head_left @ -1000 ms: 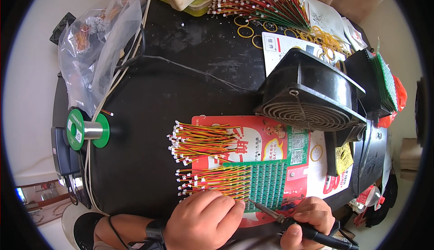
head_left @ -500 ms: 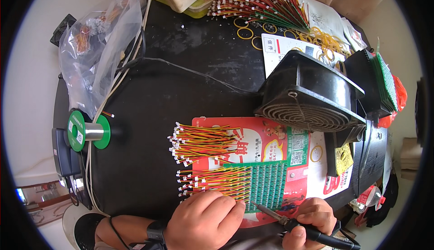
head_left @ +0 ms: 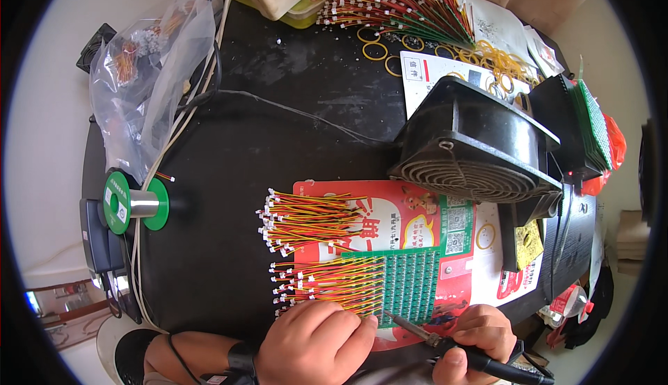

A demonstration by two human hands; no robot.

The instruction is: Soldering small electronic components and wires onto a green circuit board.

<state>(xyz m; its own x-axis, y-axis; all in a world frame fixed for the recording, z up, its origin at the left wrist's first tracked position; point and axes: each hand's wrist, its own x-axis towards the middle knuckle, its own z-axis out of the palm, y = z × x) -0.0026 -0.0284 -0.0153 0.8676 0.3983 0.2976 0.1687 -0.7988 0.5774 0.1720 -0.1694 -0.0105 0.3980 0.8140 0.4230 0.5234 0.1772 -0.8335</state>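
My right hand (head_left: 480,340) grips a soldering iron (head_left: 480,363) by its black handle. Its tip points left and rests at or just over the lower left part of a green circuit board panel (head_left: 412,284). Red, yellow and black wires with white connectors (head_left: 327,273) run leftward from the panel's left edge. At that edge my left hand (head_left: 316,343) has its fingers bent and pressed together near the lowest wires; what the fingertips hold is hidden. Above the panel lies a loose bunch of similar connector wires (head_left: 309,221) on a red printed sheet (head_left: 445,308).
A black fan (head_left: 473,141) stands behind the panel, beside a yellow sponge (head_left: 529,246). At left are a green solder spool (head_left: 144,204), white cables and a clear plastic bag (head_left: 149,85). Rubber bands (head_left: 497,61) and a large wire bundle (head_left: 403,2) lie at the back.
The whole view has shifted very slightly. Both hands and the soldering iron keep nearly the same place, with the iron's tip a touch further left.
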